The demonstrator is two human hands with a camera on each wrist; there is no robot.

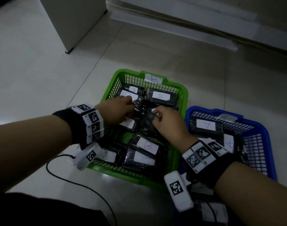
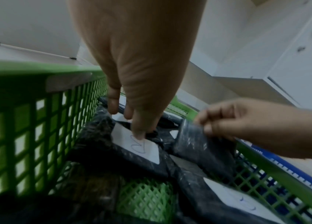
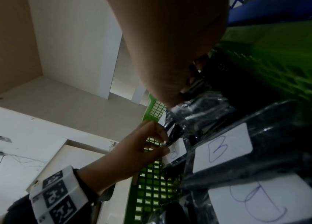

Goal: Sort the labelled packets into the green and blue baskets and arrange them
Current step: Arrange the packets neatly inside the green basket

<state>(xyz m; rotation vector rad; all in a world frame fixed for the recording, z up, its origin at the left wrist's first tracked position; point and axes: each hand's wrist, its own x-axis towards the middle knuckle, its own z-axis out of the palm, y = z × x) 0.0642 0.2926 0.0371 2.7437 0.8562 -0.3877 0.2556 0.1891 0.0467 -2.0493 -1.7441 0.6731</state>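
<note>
Black plastic packets with white B labels fill the green basket (image 1: 182, 93) on the tiled floor (image 1: 41, 70). In its middle, the left hand (image 1: 118, 111) pinches the edge of one B packet (image 2: 132, 145) between thumb and curled fingers. Just beside it, the right hand (image 1: 169, 123), fingers curled, grips the edge of a neighbouring black packet (image 2: 199, 145). The blue basket (image 1: 263, 132) touches the green one's right side and holds packets labelled A (image 1: 205, 125).
</note>
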